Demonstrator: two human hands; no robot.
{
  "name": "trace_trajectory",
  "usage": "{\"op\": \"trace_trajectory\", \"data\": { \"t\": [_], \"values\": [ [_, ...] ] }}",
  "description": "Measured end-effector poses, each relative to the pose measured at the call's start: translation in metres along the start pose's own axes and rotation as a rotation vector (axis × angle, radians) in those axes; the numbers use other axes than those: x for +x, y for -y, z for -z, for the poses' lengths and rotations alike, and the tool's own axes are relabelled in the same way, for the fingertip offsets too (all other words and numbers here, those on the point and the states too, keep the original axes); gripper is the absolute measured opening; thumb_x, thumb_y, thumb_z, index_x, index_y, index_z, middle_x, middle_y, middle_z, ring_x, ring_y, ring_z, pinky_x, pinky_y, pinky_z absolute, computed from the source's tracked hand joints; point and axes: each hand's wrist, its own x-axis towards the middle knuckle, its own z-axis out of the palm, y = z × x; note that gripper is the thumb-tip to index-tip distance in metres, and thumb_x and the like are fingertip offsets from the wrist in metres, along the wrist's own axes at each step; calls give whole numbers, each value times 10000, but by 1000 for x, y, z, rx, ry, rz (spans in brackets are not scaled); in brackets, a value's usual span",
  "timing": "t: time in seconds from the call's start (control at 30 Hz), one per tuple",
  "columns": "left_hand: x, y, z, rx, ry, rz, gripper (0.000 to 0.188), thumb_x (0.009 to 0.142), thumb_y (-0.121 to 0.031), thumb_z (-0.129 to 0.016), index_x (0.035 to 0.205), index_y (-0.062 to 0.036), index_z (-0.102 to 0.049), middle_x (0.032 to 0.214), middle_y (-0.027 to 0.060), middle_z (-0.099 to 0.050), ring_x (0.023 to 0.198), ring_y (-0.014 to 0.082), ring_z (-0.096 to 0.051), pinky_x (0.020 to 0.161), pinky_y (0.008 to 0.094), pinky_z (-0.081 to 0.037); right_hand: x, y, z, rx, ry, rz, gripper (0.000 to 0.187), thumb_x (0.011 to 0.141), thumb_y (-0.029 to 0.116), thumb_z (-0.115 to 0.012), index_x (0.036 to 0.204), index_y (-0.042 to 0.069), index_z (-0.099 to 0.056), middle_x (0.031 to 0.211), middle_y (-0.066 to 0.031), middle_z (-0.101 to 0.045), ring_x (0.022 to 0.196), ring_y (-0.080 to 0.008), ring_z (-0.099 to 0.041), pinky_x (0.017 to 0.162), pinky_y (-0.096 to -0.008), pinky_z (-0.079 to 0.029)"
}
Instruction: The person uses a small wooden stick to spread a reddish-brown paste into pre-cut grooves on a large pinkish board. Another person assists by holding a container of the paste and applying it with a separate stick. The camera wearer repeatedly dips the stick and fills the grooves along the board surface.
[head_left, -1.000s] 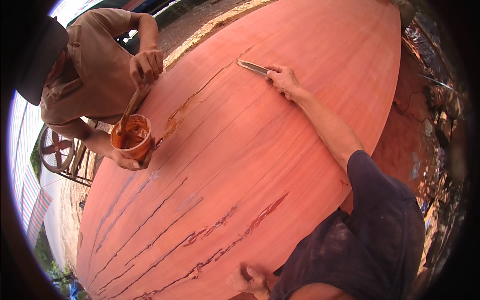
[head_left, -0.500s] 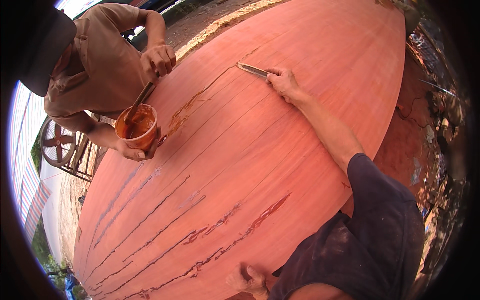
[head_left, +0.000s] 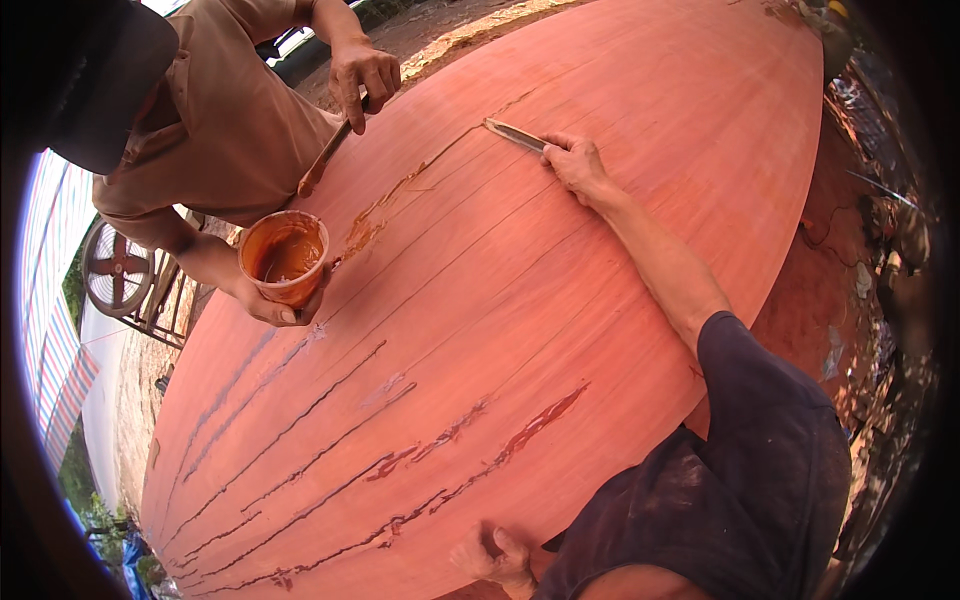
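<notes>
My right hand (head_left: 577, 170) reaches far over a large reddish curved hull-like surface (head_left: 600, 270), closed around a narrow flat putty knife (head_left: 515, 135). The knife's tip touches a thin seam carrying brownish putty (head_left: 405, 185). Low in the picture, my left hand (head_left: 495, 557) is near the hull's close edge, thumb and fingers apart and nothing visible in it. Across from me, a co-worker holds a plastic tub (head_left: 285, 262) of orange-brown paste in one hand. The co-worker's other hand (head_left: 362, 80) grips a paste-coated flat stick (head_left: 325, 160) above the surface.
Several dark, filled seams (head_left: 310, 430) run along the hull's lower left. A standing fan (head_left: 118, 268) and striped sheeting (head_left: 55, 290) are behind the co-worker at left. Reddish ground and scattered debris (head_left: 865, 300) border the right side.
The co-worker has lifted the stick out of the tub and moved it up and right. The tub has tilted slightly. My knife stays at nearly the same place on the seam.
</notes>
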Motion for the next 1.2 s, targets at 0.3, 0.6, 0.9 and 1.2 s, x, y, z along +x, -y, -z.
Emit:
{"op": "trace_trajectory", "data": {
  "t": [0.3,0.6,0.9,1.2],
  "values": [
    [1,1,1,8,1,-58,394,952,-370,-669,1005,18,-715,813,146,-637,765,365,-567,735,470,-413,-10,6,-9,17,64,-45,327,1002,104,-619,1295,-19,-696,840,-22,-679,533,-33,-467,404,-220,-348],
    [3,-2,1,-9,2,-49,370,941,-346,-676,1006,16,-713,822,158,-638,778,373,-568,745,480,-420,-2,3,-2,22,-66,6,338,992,106,-603,1291,-21,-696,840,-15,-668,517,-36,-458,389,-223,-336],
    [2,-2,1,-6,11,-39,369,947,-354,-678,1003,9,-711,832,153,-640,789,372,-572,754,478,-422,0,-1,-7,-10,-44,-5,334,974,102,-607,1267,-1,-729,827,-7,-683,513,-46,-472,402,-233,-337],
    [3,-2,2,-12,11,-38,373,950,-360,-679,1006,8,-713,835,155,-643,791,371,-573,757,478,-423,-2,-3,-14,-1,7,18,307,992,98,-622,1263,7,-734,829,-12,-690,520,-39,-468,411,-228,-351]
  ]
}}
